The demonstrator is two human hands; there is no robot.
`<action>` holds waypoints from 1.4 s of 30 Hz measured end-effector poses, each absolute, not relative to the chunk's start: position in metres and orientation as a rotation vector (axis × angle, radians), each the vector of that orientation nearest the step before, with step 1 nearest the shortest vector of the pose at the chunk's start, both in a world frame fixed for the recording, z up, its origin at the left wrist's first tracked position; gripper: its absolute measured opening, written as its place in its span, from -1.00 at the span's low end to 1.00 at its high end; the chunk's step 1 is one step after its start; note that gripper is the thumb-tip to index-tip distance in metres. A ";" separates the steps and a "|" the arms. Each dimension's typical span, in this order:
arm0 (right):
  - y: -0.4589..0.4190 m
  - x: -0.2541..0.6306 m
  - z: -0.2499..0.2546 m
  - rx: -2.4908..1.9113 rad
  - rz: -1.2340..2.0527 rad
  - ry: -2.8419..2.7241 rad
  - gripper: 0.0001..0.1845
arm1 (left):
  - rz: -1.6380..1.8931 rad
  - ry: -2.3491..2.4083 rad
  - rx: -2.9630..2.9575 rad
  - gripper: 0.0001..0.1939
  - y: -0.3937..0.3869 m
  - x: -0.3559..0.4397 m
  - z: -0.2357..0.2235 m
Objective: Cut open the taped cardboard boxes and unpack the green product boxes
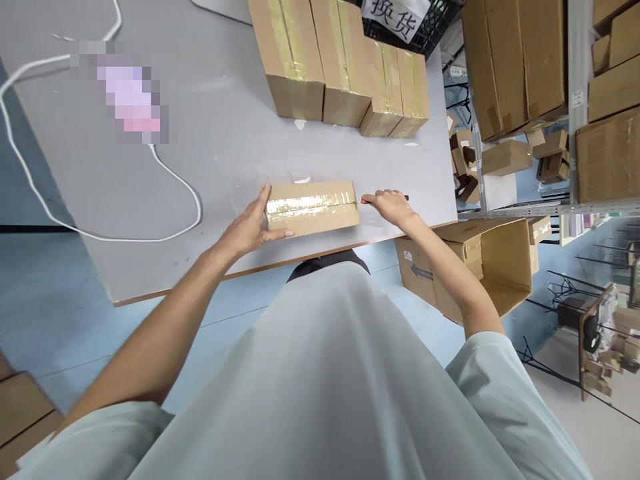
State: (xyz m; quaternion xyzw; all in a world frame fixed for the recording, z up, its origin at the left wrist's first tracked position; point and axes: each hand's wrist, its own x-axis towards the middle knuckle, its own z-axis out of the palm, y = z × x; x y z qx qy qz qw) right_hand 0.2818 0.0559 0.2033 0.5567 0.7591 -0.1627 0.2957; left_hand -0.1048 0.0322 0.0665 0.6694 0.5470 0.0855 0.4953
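A small taped cardboard box (313, 208) lies near the front edge of the grey table (225, 147). My left hand (255, 223) grips its left end, with the thumb on the near side and the fingers at the far corner. Shiny clear tape runs along the top seam of the box. In my right hand (393, 205) is a utility knife (366, 200) with a red and black handle. Its thin blade points left and reaches the right end of the box at the seam. How deep the blade sits I cannot tell.
Several taped boxes (345, 73) stand in a row at the back, beside a black crate (435, 30) with a paper sign. A white cable (200, 207) loops across the left side. An open carton (465, 267) stands on the floor by the shelving at right.
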 end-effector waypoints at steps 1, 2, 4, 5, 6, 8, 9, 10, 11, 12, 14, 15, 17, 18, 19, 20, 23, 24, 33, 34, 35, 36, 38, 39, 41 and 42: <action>0.052 0.289 0.204 1.503 -0.447 2.020 -0.42 | 0.195 1.348 1.624 0.60 0.032 -0.104 0.067; 0.048 0.298 0.205 1.534 -0.456 2.017 -0.43 | 0.187 1.368 1.629 0.58 0.031 -0.104 0.066; 0.039 0.323 0.203 1.637 -0.464 1.996 -0.45 | 0.184 1.388 1.644 0.55 0.030 -0.104 0.064; 0.034 0.336 0.200 1.712 -0.473 1.979 -0.47 | 0.182 1.394 1.647 0.55 0.030 -0.104 0.062; 0.028 0.350 0.195 1.797 -0.506 1.960 -0.48 | 0.176 1.400 1.646 0.55 0.029 -0.104 0.061; 0.016 0.372 0.177 1.984 -0.663 1.926 -0.50 | 0.168 1.413 1.645 0.54 0.028 -0.106 0.059; 0.010 0.379 0.165 2.087 -0.778 1.912 -0.50 | 0.167 1.419 1.647 0.53 0.028 -0.107 0.060; 0.005 0.383 0.151 2.193 -0.913 1.896 -0.50 | 0.169 1.427 1.651 0.52 0.028 -0.107 0.061; 0.000 0.383 0.136 2.305 -1.059 1.875 -0.51 | 0.172 1.441 1.651 0.51 0.029 -0.107 0.062; -0.004 0.382 0.121 2.415 -1.211 1.842 -0.52 | 0.174 1.465 1.645 0.51 0.030 -0.106 0.064; -0.009 0.373 0.090 2.600 -1.515 1.763 -0.52 | 0.181 1.546 1.605 0.48 0.031 -0.096 0.068; -0.009 0.367 0.075 2.661 -1.649 1.726 -0.51 | 0.193 1.601 1.572 0.43 0.031 -0.088 0.070; -0.007 0.357 0.049 2.725 -1.851 1.672 -0.50 | 0.257 1.732 1.502 0.28 0.031 -0.063 0.071; -0.004 0.352 0.037 2.737 -1.914 1.651 -0.49 | 0.312 1.808 1.472 0.19 0.030 -0.048 0.071; -0.002 0.349 0.026 2.744 -1.956 1.629 -0.48 | 0.372 1.897 1.446 0.13 0.029 -0.032 0.070; 0.001 0.347 0.015 2.743 -1.984 1.605 -0.48 | 0.421 1.995 1.423 0.10 0.027 -0.017 0.069; 0.006 0.345 -0.011 2.725 -1.950 1.567 -0.46 | 0.498 2.224 1.378 -0.02 0.021 0.018 0.068; 0.006 0.345 -0.018 2.716 -1.896 1.576 -0.46 | 0.505 2.267 1.367 -0.05 0.019 0.024 0.069; -0.011 0.354 -0.054 2.675 -1.676 1.609 -0.40 | 0.514 2.329 1.338 -0.07 0.021 0.027 0.069; -0.011 0.354 -0.056 2.681 -1.675 1.616 -0.39 | 0.519 2.336 1.337 -0.08 0.021 0.027 0.069; -0.012 0.354 -0.058 2.687 -1.681 1.627 -0.39 | 0.521 2.341 1.337 -0.08 0.021 0.028 0.069; -0.012 0.354 -0.059 2.692 -1.691 1.642 -0.38 | 0.522 2.343 1.337 -0.09 0.021 0.029 0.069; -0.012 0.355 -0.062 2.680 -1.718 1.684 -0.38 | 0.515 2.341 1.331 -0.10 0.022 0.030 0.071; -0.012 0.356 -0.062 2.668 -1.725 1.704 -0.37 | 0.509 2.338 1.323 -0.10 0.022 0.031 0.072; -0.012 0.357 -0.061 2.642 -1.731 1.725 -0.35 | 0.509 2.317 1.303 -0.09 0.023 0.031 0.076; -0.012 0.358 -0.061 2.634 -1.732 1.719 -0.34 | 0.513 2.300 1.293 -0.08 0.023 0.032 0.077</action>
